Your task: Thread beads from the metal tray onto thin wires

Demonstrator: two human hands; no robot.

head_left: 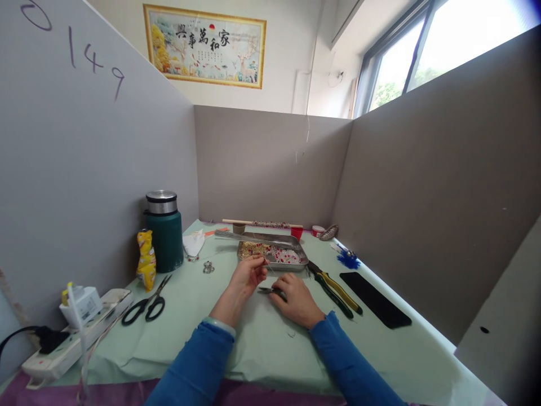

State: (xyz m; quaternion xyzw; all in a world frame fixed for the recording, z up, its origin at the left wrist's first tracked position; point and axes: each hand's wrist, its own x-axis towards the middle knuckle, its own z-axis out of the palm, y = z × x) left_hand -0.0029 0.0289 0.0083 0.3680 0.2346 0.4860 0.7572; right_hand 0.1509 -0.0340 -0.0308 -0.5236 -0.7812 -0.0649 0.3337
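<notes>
My left hand [248,277] is closed in a pinch just in front of the metal tray [302,266]. Between its fingertips is a thin wire [269,266], with tiny detail at its end too small to make out. To the right and slightly nearer, my right hand [296,300] is wrapped over small pliers [266,290], whose jaws point left over the cloth. Gold, red and white beads [285,256] lie in the tray. Thin metal rods [236,235] rest across its far edge.
Yellow-green pliers [338,293] and a black strip [376,299] lie on the right. Black-handled scissors [147,304], a green flask [164,242], a yellow packet [146,259] and a power strip [76,338] are on the left. Partitions [270,163] enclose the table.
</notes>
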